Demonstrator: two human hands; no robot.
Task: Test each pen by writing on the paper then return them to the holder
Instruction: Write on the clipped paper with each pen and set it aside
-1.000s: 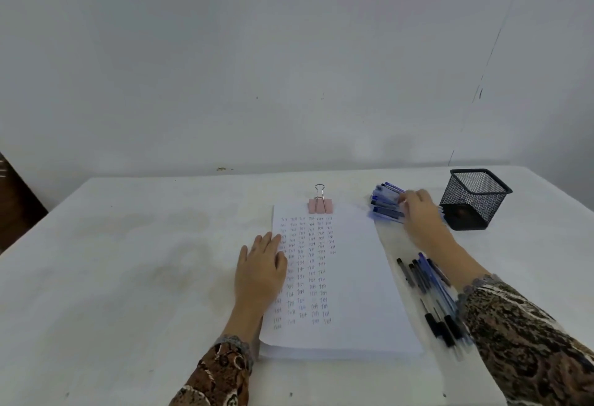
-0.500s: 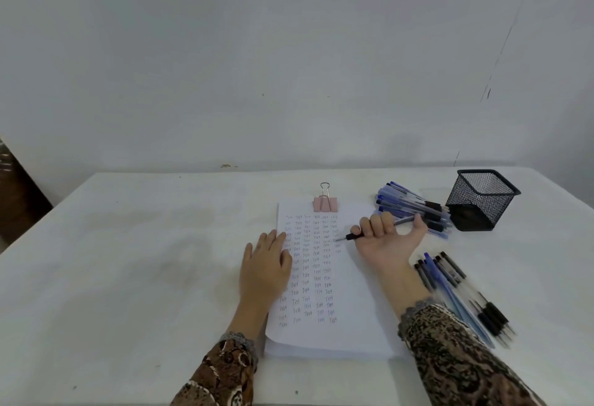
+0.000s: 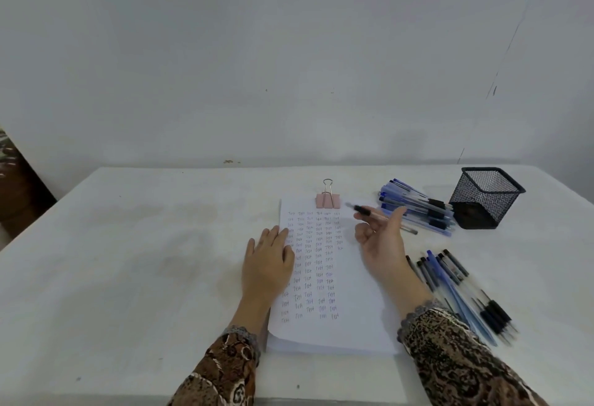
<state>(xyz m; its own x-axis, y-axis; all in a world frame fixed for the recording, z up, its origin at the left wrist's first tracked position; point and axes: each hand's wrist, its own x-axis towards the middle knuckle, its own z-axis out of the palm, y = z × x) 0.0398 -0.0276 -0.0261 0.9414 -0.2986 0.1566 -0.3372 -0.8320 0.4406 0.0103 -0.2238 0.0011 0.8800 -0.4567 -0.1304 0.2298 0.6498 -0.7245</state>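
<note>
1 black-tipped pen (image 3: 364, 210) slants above the paper (image 3: 360, 309).

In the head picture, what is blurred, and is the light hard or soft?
Head view: the pen in the right hand is smeared by motion, as is the near pile of pens; the paper is sharper; light is soft, shadows faint.

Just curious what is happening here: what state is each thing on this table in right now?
Left hand, flat, pressing on the paper.
Right hand, palm up, holding a pen.
Pen, held over the paper, not writing.
Paper, clipped, mostly filled with writing.
Binder clip, clamped on paper's top edge.
Holder, upright, no pens sticking out.
Far pens, piled beside holder.
Near pens, lying right of paper.
</note>
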